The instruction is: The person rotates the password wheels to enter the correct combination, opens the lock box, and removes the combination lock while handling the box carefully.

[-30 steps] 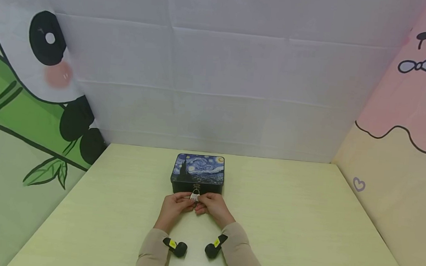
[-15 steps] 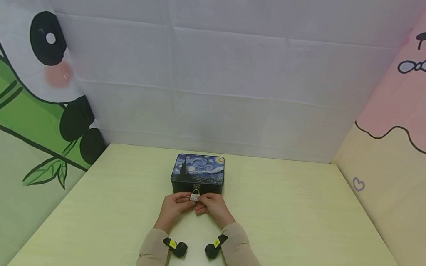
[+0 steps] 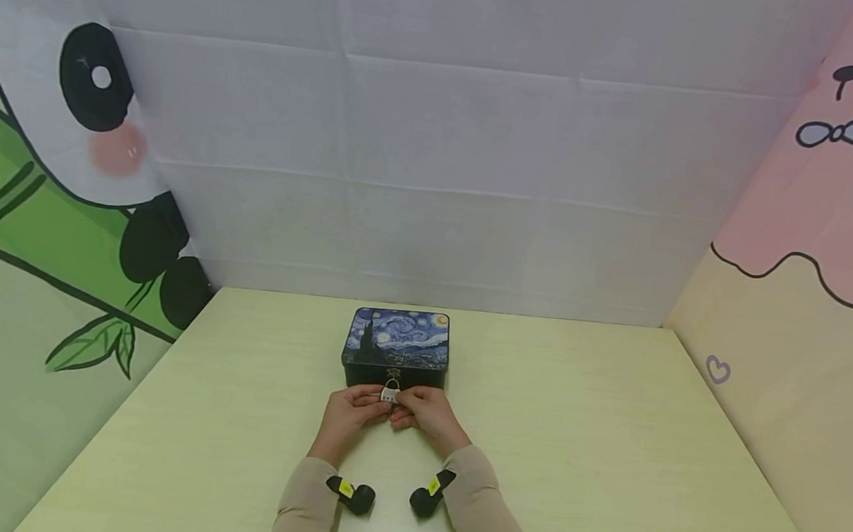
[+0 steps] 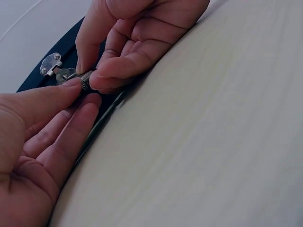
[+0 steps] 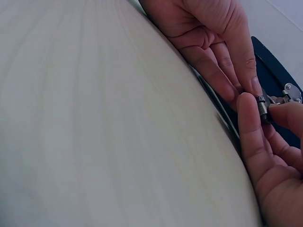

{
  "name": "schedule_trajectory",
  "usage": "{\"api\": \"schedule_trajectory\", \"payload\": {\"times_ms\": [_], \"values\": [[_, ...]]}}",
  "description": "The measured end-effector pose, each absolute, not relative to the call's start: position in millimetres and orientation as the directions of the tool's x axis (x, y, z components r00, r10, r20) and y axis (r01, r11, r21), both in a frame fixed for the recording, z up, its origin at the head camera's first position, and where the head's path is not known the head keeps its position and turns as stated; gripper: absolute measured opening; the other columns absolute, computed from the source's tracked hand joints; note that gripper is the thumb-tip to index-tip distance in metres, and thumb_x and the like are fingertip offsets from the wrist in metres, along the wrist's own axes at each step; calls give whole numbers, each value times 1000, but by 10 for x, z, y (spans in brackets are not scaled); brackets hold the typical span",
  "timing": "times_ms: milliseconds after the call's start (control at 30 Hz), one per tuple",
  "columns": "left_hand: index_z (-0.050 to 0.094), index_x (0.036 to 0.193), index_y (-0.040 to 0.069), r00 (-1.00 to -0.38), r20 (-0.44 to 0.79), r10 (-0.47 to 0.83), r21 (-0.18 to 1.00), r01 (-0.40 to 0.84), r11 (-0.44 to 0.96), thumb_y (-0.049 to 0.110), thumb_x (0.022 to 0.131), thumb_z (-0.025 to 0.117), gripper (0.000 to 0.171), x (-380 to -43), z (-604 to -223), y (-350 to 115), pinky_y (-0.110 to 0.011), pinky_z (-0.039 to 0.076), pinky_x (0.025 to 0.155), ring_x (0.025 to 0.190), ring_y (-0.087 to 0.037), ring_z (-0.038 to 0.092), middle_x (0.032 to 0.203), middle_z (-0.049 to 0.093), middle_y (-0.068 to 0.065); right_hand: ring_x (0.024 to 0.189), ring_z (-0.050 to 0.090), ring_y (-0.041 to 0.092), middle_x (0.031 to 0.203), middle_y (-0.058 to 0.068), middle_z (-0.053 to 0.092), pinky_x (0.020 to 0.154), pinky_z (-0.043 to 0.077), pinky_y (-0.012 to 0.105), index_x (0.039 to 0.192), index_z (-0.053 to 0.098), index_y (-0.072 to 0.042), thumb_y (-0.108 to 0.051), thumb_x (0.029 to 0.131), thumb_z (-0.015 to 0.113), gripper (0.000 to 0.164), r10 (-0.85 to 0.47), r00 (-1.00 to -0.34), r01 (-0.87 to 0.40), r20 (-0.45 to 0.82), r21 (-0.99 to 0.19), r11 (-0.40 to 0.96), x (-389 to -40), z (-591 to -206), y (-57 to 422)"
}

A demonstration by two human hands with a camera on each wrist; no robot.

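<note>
A small silver combination padlock [image 3: 389,395] hangs by its shackle at the front of a dark tin box [image 3: 398,339], whose lid bears a swirling blue night-sky picture. The left hand [image 3: 351,415] pinches one side of the padlock between thumb and fingers. From the other side the right hand [image 3: 426,414] grips it with thumb and forefinger. Number dials show on the lock body [image 4: 85,81] in the left wrist view. Just above the lock sits the box's metal clasp [image 4: 51,65]. Fingers cover much of the padlock, and whether its shackle is fastened I cannot tell.
The box stands on a pale wood-grain table [image 3: 608,447], its lid down. Behind the table hangs a creased white cloth [image 3: 434,175]. Cartoon-printed panels [image 3: 790,328] flank the table on both sides. Each sleeve carries a black wrist camera [image 3: 358,499].
</note>
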State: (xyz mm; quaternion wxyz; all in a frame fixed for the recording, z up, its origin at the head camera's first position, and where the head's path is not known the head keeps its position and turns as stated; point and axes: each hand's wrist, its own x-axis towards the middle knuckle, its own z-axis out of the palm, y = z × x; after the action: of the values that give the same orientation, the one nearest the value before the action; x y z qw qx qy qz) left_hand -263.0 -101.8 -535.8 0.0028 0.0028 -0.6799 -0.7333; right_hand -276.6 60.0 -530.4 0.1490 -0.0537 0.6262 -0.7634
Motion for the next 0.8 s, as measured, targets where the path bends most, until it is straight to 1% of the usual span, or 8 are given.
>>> {"api": "schedule_trajectory", "payload": {"times_ms": [167, 333, 467, 567, 700, 800], "values": [[62, 113, -21, -1000, 12, -5, 997, 13, -74, -16, 85, 68, 29, -2636, -5382, -1028, -32, 63, 69, 76, -18, 71, 90, 72, -22, 61, 65, 11, 71, 8, 65, 59, 60, 24, 103, 63, 17, -1, 100, 54, 21, -296, -948, 170, -115, -971, -168, -2771, -5315, 599], [62, 114, -20, -1000, 7, -10, 998, 7, -69, -14, 86, 68, 29, -2618, -5359, -1018, -31, 63, 69, 75, -17, 71, 89, 72, -22, 61, 65, 11, 71, 7, 65, 59, 60, 24, 104, 62, 18, -2, 100, 54, 22, -299, -947, 169, -114, -971, -167, -2775, -5319, 596], [61, 113, -22, -1000, 8, 10, 997, 7, -76, -15, 87, 66, 27, -2562, -5246, -1013, -32, 63, 70, 75, -18, 71, 88, 72, -23, 61, 65, 11, 72, 7, 65, 60, 60, 24, 104, 62, 19, -1, 100, 54, 22, -299, -949, 159, -104, -973, -167, -2759, -5297, 598], [60, 113, -22, -1000, 7, 19, 997, 5, -81, -15, 87, 65, 27, -2568, -5246, -1021, -33, 63, 70, 75, -18, 71, 88, 72, -23, 61, 65, 11, 72, 7, 65, 60, 60, 25, 104, 62, 20, 0, 100, 54, 22, -300, -948, 158, -102, -973, -170, -2761, -5301, 597], [62, 113, -20, -1000, -1, -2, 997, -1, -72, -14, 88, 66, 26, -2626, -5356, -1018, -31, 63, 68, 74, -17, 71, 89, 72, -23, 61, 65, 10, 72, 7, 66, 60, 60, 25, 106, 61, 20, -2, 101, 54, 24, -303, -947, 159, -103, -973, -165, -2774, -5325, 597], [63, 112, -18, -1000, 0, -14, 998, 1, -66, -14, 87, 66, 26, -2637, -5372, -1013, -30, 62, 67, 73, -18, 72, 88, 72, -23, 61, 65, 10, 73, 7, 66, 60, 60, 25, 107, 62, 20, -3, 101, 54, 25, -303, -947, 162, -107, -974, -160, -2769, -5314, 601]]}}
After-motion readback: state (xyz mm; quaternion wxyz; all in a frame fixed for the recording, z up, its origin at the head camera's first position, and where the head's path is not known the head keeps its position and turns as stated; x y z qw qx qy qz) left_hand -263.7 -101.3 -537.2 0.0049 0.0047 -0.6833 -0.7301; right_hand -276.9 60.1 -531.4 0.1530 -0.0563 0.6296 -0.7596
